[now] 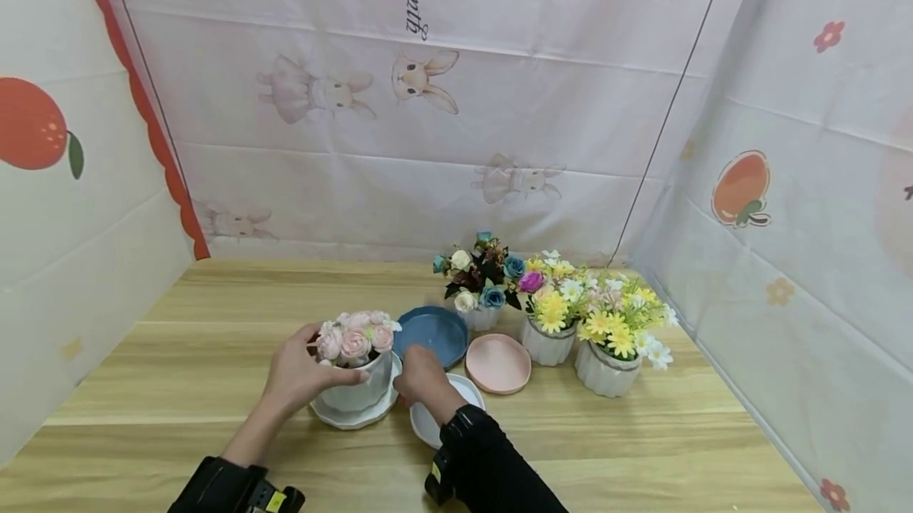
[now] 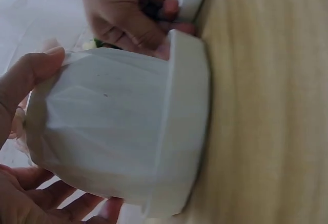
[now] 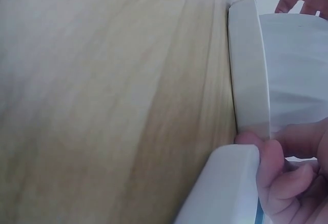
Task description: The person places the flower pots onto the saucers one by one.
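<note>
A white pot (image 1: 354, 396) is held upright by the left hand (image 1: 303, 370), whose fingers and thumb are spread wide and curved round its upper wall, presumably so that it is kept from tipping. By the right hand (image 1: 424, 378), nearly closed, the rim of the white saucer (image 1: 349, 419) beneath is pinched between thumb and fingers, a grip that seems meant to steady or adjust the saucer under the pot. The two are placed together on the left of the tabletop (image 1: 214, 338), the pot being seated inside the saucer.

The pot is filled with pale pink flowers (image 1: 355, 342). No pot is set in the blue saucer (image 1: 431, 331) or the pink saucer (image 1: 499, 364); a second white saucer (image 1: 425, 424) is partly covered by the right hand and wrist. To the right, blue and cream roses (image 1: 492, 297) and two yellow bouquets (image 1: 620, 331) are held in three ribbed pots (image 1: 606, 372), perhaps grouped there to leave working room.
</note>
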Available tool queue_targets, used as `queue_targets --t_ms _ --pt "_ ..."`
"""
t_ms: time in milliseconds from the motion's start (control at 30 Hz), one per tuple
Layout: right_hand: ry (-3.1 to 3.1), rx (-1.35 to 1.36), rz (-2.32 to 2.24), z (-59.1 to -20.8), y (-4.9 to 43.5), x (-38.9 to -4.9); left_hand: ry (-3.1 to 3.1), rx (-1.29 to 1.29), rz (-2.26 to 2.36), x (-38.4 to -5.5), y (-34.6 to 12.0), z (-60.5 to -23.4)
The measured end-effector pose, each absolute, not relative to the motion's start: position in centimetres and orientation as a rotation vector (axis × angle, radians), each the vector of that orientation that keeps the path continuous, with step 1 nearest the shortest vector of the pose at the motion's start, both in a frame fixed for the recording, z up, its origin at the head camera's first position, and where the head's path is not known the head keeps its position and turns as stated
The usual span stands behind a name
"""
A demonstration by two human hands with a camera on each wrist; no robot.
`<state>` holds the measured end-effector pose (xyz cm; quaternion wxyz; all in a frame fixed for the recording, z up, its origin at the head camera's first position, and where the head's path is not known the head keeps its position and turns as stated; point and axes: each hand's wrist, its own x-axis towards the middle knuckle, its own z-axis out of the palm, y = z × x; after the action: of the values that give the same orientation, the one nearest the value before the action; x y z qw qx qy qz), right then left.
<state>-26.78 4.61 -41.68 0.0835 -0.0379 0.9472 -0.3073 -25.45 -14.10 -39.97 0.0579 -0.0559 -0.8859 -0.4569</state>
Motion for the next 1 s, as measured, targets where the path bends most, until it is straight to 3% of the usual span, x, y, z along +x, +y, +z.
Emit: queue_targets --t_ms 333,1000 --pt "2.822 -0.110 -0.884 -41.8 4.6 -26.8 -2.724 -0.133 -1.419 -25.2 -14.1 -41.2" --pt "2.787 -0.114 -0.747 -40.8 3.8 -27.1 -2.744 -0.326 -1.523 -25.4 -15.2 -41.3"
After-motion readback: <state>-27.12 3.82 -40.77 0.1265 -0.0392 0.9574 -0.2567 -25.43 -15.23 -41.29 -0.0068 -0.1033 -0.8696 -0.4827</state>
